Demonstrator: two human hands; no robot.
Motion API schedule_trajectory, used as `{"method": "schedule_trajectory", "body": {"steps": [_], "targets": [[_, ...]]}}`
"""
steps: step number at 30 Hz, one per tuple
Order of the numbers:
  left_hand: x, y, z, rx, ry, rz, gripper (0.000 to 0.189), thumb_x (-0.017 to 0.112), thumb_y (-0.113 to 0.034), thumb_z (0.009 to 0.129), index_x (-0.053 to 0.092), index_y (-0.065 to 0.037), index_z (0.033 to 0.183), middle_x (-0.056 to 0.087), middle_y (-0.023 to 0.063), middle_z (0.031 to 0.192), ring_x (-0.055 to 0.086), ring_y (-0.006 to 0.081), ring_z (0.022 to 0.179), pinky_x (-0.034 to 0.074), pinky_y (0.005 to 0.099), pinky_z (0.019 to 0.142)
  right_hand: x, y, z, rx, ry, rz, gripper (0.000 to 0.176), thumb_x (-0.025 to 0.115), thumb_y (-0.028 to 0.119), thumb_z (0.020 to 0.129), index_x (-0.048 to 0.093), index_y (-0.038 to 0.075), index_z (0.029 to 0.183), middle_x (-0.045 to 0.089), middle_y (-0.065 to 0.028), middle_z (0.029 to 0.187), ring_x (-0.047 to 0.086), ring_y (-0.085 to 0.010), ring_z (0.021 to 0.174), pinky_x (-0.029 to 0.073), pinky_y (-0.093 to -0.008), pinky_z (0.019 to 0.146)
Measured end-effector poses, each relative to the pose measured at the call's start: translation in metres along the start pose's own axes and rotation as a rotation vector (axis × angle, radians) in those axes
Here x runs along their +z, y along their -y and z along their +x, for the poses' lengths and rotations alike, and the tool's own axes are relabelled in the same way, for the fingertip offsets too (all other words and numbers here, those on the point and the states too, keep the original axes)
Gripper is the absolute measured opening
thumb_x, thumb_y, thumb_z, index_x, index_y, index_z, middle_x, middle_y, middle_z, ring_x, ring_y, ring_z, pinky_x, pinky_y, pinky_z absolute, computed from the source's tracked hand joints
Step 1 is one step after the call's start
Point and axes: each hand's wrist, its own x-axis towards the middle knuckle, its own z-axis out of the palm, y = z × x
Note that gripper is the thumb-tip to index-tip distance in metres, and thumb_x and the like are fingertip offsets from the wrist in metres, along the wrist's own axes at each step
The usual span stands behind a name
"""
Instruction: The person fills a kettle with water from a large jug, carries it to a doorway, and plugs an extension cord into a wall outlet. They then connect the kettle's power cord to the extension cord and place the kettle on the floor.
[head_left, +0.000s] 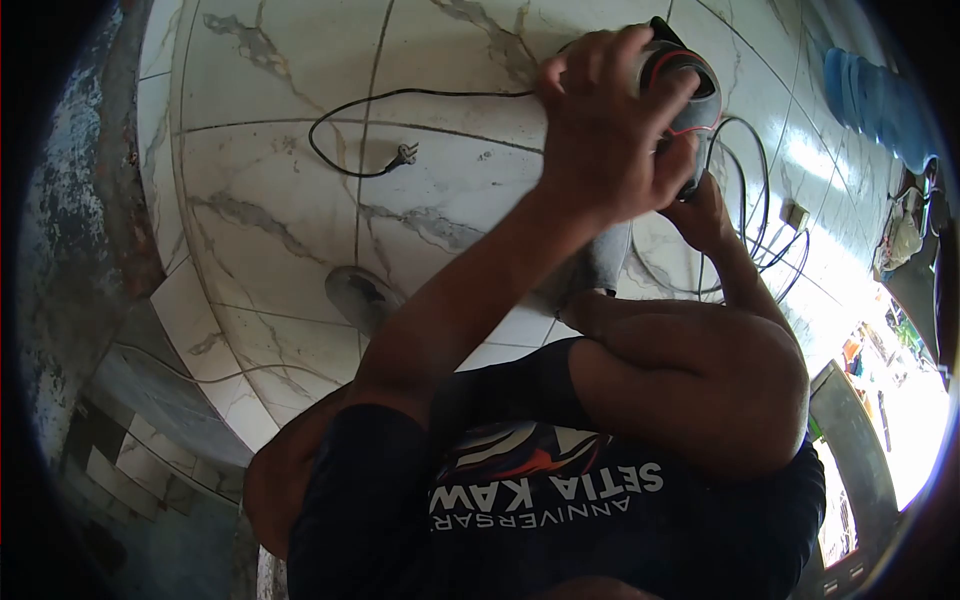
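Note:
A grey and black power tool [712,95] with red trim is at the upper right of the head view, over the tiled floor. My right hand [700,212] is closed around its lower end, partly hidden behind my left wrist. Over the tool's near side lies my left hand [610,130], back of the hand up, its fingers spread; whether the fingertips press on the tool is hard to tell. A black cord [440,92] runs left across the floor to a plug [405,155].
Marble-patterned floor tiles [270,180] extend ahead. More cable loops [765,190] lie at the right, near a small block [796,216]. Blue translucent plastic [875,105] is at the far right. My bent leg [700,370] is close below the hands. A worn wall [75,220] stands left.

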Motion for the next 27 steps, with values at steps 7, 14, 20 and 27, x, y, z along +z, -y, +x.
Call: {"method": "schedule_trajectory", "body": {"steps": [7,14,20,27], "targets": [[0.019,-0.04,-0.011,-0.07,0.22,0.322,0.049,0.075,-0.036,0.074,0.062,-0.016,0.117,0.033,0.0203,0.152,0.028,0.0411,0.136,0.023,0.0579,0.099,-0.004,-0.036,-0.004,-0.386,-0.128,-0.296,0.042,0.081,0.016,0.077,0.059,-0.001,0.108,0.065,-0.0179,0.094,0.065,-0.0337,0.084,0.051,-0.0422,0.072],[0.003,-0.066,-0.083,0.231,0.171,0.29,0.032,0.062,-0.029,0.087,0.066,-0.02,0.118,0.044,0.0019,0.149,0.041,0.0279,0.133,0.03,0.0505,0.098,-0.014,-0.025,0.001,-0.751,-0.084,-0.607,0.047,0.077,0.022,0.081,0.062,0.008,0.123,0.067,-0.005,0.114,0.064,-0.016,0.1,0.054,-0.036,0.081],[-0.008,-0.048,-0.097,0.443,0.318,0.273,0.025,0.059,-0.033,0.092,0.065,-0.027,0.115,0.053,-0.0096,0.138,0.04,0.0208,0.124,0.027,0.0456,0.099,-0.019,-0.027,-0.011,-0.116,0.227,0.082,0.051,0.075,0.022,0.082,0.058,0.002,0.125,0.067,-0.009,0.113,0.064,-0.0196,0.103,0.051,-0.0403,0.088],[-0.006,-0.048,-0.099,0.454,0.238,0.126,0.025,0.067,-0.032,0.087,0.065,-0.031,0.113,0.057,-0.0119,0.128,0.043,0.017,0.118,0.03,0.0412,0.095,-0.025,-0.033,-0.004,-0.246,0.224,0.197,0.064,0.08,0.019,0.076,0.053,-0.001,0.13,0.065,-0.0144,0.116,0.064,-0.0244,0.105,0.051,-0.0412,0.091]]}}
